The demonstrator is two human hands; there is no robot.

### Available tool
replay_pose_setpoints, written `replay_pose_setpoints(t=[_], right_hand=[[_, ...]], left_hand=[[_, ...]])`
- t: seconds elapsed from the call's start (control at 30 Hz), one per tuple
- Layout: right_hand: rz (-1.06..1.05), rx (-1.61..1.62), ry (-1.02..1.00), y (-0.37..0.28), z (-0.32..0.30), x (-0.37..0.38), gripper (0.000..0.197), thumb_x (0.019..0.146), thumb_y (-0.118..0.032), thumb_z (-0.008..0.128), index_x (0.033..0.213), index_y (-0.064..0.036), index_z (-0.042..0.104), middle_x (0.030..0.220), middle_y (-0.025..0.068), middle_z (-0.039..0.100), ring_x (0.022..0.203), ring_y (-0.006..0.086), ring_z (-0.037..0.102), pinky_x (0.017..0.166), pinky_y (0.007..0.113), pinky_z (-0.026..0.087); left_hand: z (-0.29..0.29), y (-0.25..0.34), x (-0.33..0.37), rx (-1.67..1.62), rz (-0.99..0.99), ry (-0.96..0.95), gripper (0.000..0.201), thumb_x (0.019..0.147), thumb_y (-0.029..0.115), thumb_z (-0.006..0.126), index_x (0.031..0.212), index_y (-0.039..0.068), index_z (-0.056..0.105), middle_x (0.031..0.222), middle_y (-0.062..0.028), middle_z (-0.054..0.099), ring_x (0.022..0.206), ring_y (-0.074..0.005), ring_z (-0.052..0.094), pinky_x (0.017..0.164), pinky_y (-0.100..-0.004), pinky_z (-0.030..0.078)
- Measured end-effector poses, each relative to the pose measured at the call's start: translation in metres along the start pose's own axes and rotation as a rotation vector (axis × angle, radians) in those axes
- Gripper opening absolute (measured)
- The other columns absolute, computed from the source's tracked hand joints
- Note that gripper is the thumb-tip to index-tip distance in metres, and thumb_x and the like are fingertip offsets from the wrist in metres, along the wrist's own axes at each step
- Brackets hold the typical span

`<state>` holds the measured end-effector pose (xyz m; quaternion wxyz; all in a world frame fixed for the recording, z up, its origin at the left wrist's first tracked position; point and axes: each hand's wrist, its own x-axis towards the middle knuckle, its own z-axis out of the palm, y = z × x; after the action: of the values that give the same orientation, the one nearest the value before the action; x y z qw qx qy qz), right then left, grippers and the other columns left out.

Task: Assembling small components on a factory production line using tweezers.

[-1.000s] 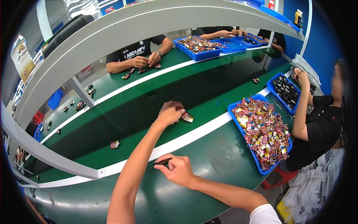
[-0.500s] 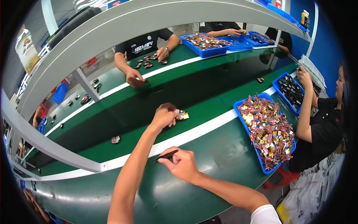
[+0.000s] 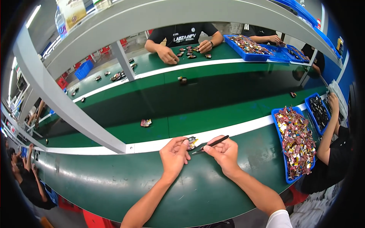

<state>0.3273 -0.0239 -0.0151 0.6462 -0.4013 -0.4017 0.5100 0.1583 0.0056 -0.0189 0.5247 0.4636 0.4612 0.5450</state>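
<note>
Both hands have come back from the belt to the near green table edge (image 3: 114,182), and they now meet close together. The left hand (image 3: 174,155) pinches a small packet (image 3: 192,142) between its fingertips, just in front of the white stripe (image 3: 152,145). The right hand (image 3: 225,152) holds black tweezers (image 3: 210,144) in a narrow grip, with the tip touching the packet. Beyond the stripe runs a dark green conveyor belt (image 3: 228,98), where one loose packet (image 3: 146,122) lies alone. At the right stands a blue tray (image 3: 282,152) full of colourful packets. A grey metal frame (image 3: 68,110) crosses above the belt. Other people work at the far side and at the right.
</note>
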Motion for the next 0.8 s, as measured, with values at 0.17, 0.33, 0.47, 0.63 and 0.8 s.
replay_pose_setpoints(t=[0.17, 0.33, 0.47, 0.63, 0.8], right_hand=[[-0.138, -0.181, 0.026, 0.001, -0.006, 0.000, 0.017, 0.085, 0.006, 0.077, 0.097, 0.0020, 0.066, 0.081, 0.0000, 0.068, 0.057, -0.0028, 0.044, 0.050, 0.016, 0.032], [-0.132, -0.249, 0.021, 0.000, -0.006, 0.001, 0.016, 0.085, 0.004, 0.078, 0.096, 0.0020, 0.066, 0.079, -0.0011, 0.066, 0.055, -0.0032, 0.041, 0.048, 0.017, 0.029], [-0.127, -0.268, 0.029, 0.004, -0.007, 0.002, 0.016, 0.085, 0.003, 0.079, 0.096, 0.0023, 0.067, 0.080, 0.0004, 0.069, 0.055, -0.0037, 0.041, 0.047, 0.016, 0.029], [-0.105, -0.293, 0.036, 0.007, -0.007, 0.002, 0.016, 0.085, 0.002, 0.079, 0.096, 0.0031, 0.067, 0.081, 0.0029, 0.071, 0.056, -0.0043, 0.042, 0.047, 0.016, 0.029], [-0.082, -0.283, 0.053, 0.006, -0.006, 0.002, 0.015, 0.086, 0.003, 0.078, 0.096, 0.0039, 0.067, 0.082, 0.0044, 0.072, 0.059, -0.0035, 0.048, 0.048, 0.016, 0.031]], left_hand=[[0.001, -0.004, 0.000, 0.014, 0.003, -0.088, 0.017, 0.096, 0.004, 0.068, 0.109, -0.007, 0.069, 0.075, -0.0099, 0.070, 0.053, -0.0094, 0.061, 0.042, -0.0223, 0.043], [0.000, -0.007, 0.000, 0.041, -0.005, -0.106, 0.018, 0.097, 0.002, 0.065, 0.110, -0.009, 0.067, 0.076, -0.0112, 0.069, 0.052, -0.0109, 0.061, 0.042, -0.0225, 0.044], [-0.002, -0.009, 0.000, 0.028, 0.024, -0.087, 0.016, 0.095, 0.004, 0.068, 0.108, -0.007, 0.069, 0.077, -0.0103, 0.072, 0.053, -0.0093, 0.061, 0.042, -0.0224, 0.044], [-0.001, -0.007, 0.000, 0.042, 0.013, -0.109, 0.017, 0.095, 0.003, 0.068, 0.108, -0.007, 0.069, 0.078, -0.0101, 0.072, 0.053, -0.0090, 0.061, 0.042, -0.0223, 0.044], [0.000, -0.006, 0.000, 0.046, 0.024, -0.109, 0.018, 0.097, 0.002, 0.066, 0.110, -0.010, 0.067, 0.078, -0.0116, 0.070, 0.053, -0.0103, 0.060, 0.043, -0.0230, 0.045]])
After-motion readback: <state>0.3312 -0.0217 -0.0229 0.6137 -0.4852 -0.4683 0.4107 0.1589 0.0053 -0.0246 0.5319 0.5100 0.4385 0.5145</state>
